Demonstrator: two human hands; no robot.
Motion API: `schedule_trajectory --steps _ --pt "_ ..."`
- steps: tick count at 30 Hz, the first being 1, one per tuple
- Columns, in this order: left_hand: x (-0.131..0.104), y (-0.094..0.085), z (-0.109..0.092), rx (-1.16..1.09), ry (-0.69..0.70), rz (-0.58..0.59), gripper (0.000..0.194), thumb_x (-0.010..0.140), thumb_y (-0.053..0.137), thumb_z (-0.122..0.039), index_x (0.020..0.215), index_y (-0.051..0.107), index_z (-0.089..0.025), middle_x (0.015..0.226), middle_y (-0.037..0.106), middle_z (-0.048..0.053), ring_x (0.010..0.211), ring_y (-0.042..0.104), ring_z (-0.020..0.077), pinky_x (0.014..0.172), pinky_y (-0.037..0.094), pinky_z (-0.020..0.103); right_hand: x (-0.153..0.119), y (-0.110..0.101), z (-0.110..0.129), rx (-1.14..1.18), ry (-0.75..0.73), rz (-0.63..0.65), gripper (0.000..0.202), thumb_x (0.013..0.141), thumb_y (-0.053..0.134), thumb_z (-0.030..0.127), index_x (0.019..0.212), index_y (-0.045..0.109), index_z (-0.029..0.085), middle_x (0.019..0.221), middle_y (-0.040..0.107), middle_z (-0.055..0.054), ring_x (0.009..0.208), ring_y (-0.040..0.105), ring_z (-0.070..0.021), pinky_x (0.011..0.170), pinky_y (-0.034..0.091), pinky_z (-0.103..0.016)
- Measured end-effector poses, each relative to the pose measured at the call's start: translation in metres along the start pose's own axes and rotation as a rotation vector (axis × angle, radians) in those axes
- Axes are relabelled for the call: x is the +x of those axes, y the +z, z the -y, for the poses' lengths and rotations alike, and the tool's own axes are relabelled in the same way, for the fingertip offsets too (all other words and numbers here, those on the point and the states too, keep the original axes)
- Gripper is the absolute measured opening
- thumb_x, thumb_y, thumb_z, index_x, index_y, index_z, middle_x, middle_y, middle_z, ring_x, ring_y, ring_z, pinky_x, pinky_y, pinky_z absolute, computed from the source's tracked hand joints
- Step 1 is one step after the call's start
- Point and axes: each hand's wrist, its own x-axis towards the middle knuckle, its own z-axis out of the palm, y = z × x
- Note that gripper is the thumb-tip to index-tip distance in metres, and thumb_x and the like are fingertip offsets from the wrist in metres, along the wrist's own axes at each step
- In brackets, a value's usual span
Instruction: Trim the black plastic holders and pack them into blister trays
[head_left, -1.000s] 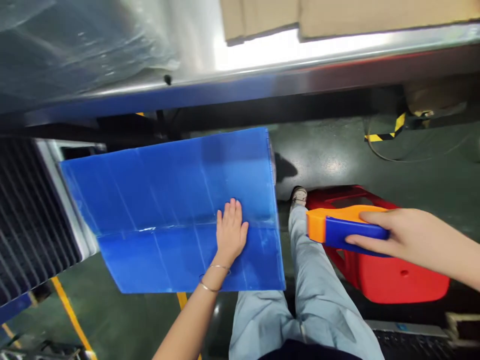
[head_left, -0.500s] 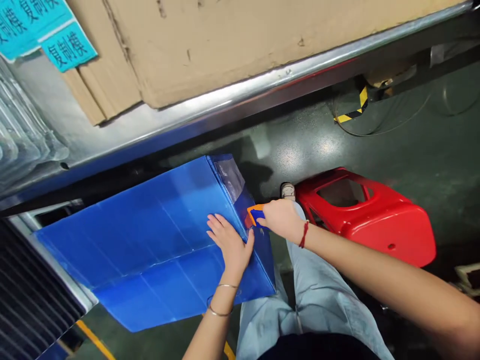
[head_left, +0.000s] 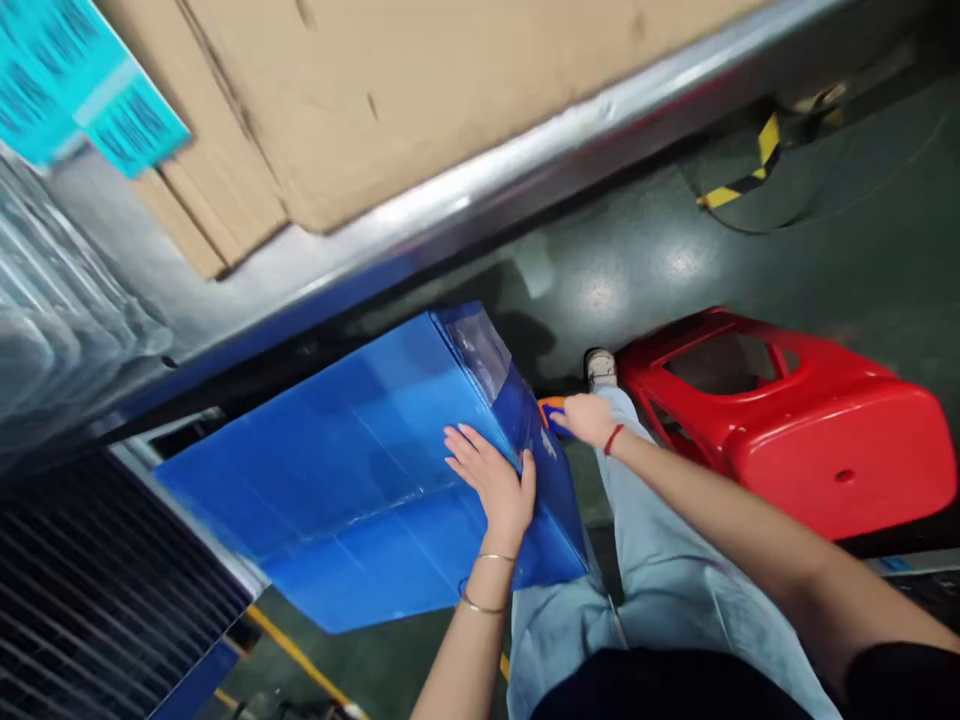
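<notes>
The blue box [head_left: 322, 430] lies on a slant in front of the person, its near corner by the jeans [head_left: 667, 580]; what bears it underneath is hidden. The left hand [head_left: 499, 485] rests flat on top of the box near its right-hand edge, fingers stretched out and only slightly apart, gripping nothing, the thumb at that edge. The right hand [head_left: 589, 418] has its fingers curled round an orange-and-blue hand tool [head_left: 555, 415] at the end face of the box; whether the tool touches that face, I cannot tell.

The likeliest trouble is the box sliding or swinging, since one open palm seems to be all that steadies it against a push on its end. The left thumb is also near the tool, so a slip along the box's edge could catch it. A clear patch [head_left: 484, 352] sits on the same face, beyond the tool; a stroke that strays that way could snag or wrinkle it. The red stool [head_left: 840, 440], to the right of the box, could get in the way of a wide backward pull.
</notes>
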Motion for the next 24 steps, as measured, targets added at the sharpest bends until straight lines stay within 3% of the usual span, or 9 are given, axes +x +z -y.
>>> schedule_trajectory --steps 4,10,13,16,18,20,22,24 --pt "0.000 -0.005 -0.004 -0.020 -0.088 0.006 0.101 0.091 0.054 -0.047 0.159 -0.002 0.004 0.167 -0.009 0.034 0.156 -0.014 0.0406 0.124 0.005 0.065 0.004 -0.017 -0.064 0.007 0.096 -0.072 0.038 0.102 0.056 0.049 0.114 0.067 0.015 0.108 0.072 -0.008 0.096 0.070 -0.0210 0.089 0.058 -0.044" --pt "0.011 -0.013 -0.027 0.003 -0.201 -0.106 0.099 0.089 0.060 -0.050 0.161 0.008 -0.006 0.168 0.010 0.031 0.158 0.008 0.0414 0.124 0.017 0.063 -0.027 -0.061 -0.137 0.117 0.144 -0.240 0.042 0.103 0.050 0.052 0.108 0.068 0.015 0.100 0.074 -0.007 0.091 0.071 -0.0195 0.086 0.057 -0.041" --pt "0.030 -0.017 -0.048 0.049 -0.238 -0.182 0.102 0.088 0.061 -0.048 0.161 0.005 -0.005 0.167 0.009 0.034 0.156 0.012 0.0470 0.120 0.018 0.071 -0.046 -0.064 -0.172 0.171 0.155 -0.275 0.043 0.104 0.049 0.052 0.105 0.069 0.015 0.097 0.075 -0.007 0.088 0.071 -0.0192 0.084 0.056 -0.039" --pt "0.038 -0.028 -0.065 0.083 -0.190 -0.195 0.089 0.094 0.053 -0.044 0.160 0.012 -0.001 0.168 0.011 0.032 0.157 0.009 0.0428 0.123 0.014 0.067 -0.070 -0.056 -0.210 0.212 0.180 -0.276 0.043 0.103 0.048 0.052 0.101 0.070 0.015 0.089 0.076 -0.007 0.080 0.072 -0.0193 0.076 0.055 -0.035" --pt "0.029 -0.039 -0.068 0.136 -0.029 -0.067 0.070 0.098 0.045 -0.038 0.159 0.027 -0.007 0.169 0.022 0.022 0.159 0.013 0.0349 0.128 0.009 0.060 -0.087 -0.048 -0.233 0.242 0.203 -0.275 0.042 0.101 0.049 0.051 0.095 0.071 0.015 0.082 0.076 -0.008 0.074 0.072 -0.0206 0.069 0.054 -0.033" --pt "0.010 -0.050 -0.063 0.281 0.225 0.226 0.059 0.100 0.038 -0.031 0.157 0.036 -0.015 0.168 0.029 0.014 0.158 0.017 0.0297 0.129 0.005 0.057 -0.103 -0.041 -0.251 0.277 0.219 -0.288 0.042 0.099 0.050 0.051 0.090 0.072 0.017 0.075 0.076 -0.008 0.068 0.072 -0.0219 0.064 0.054 -0.033" --pt "-0.006 -0.054 -0.053 0.443 0.410 0.508 0.059 0.099 0.037 -0.027 0.157 0.037 -0.013 0.166 0.031 0.014 0.157 0.023 0.0289 0.130 0.006 0.057 -0.117 -0.039 -0.262 0.316 0.210 -0.327 0.042 0.096 0.051 0.054 0.088 0.072 0.018 0.072 0.076 -0.008 0.064 0.071 -0.0220 0.062 0.055 -0.033" --pt "-0.012 -0.047 -0.042 0.527 0.446 0.624 0.063 0.095 0.047 -0.028 0.155 0.039 -0.008 0.163 0.033 0.017 0.155 0.028 0.0298 0.130 0.011 0.054 -0.128 -0.041 -0.266 0.352 0.172 -0.398 0.042 0.090 0.053 0.058 0.087 0.074 0.022 0.070 0.076 -0.008 0.061 0.071 -0.0232 0.060 0.056 -0.035"
